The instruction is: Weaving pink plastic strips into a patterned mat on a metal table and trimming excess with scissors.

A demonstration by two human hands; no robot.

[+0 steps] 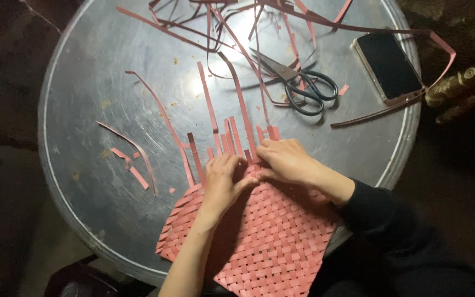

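A pink woven mat of flat strips lies at the near edge of a round metal table, hanging partly over the rim. Loose strip ends stick up from its far edge. My left hand presses flat on the mat's far edge, fingers spread among the strip ends. My right hand lies just beside it, fingertips pinching the weave at the same edge. The right arm wears a dark sleeve.
Black-handled scissors lie beyond the hands. A phone with a dark screen sits at the far right rim. Several long pink strips are tangled at the far side, and short offcuts lie to the left.
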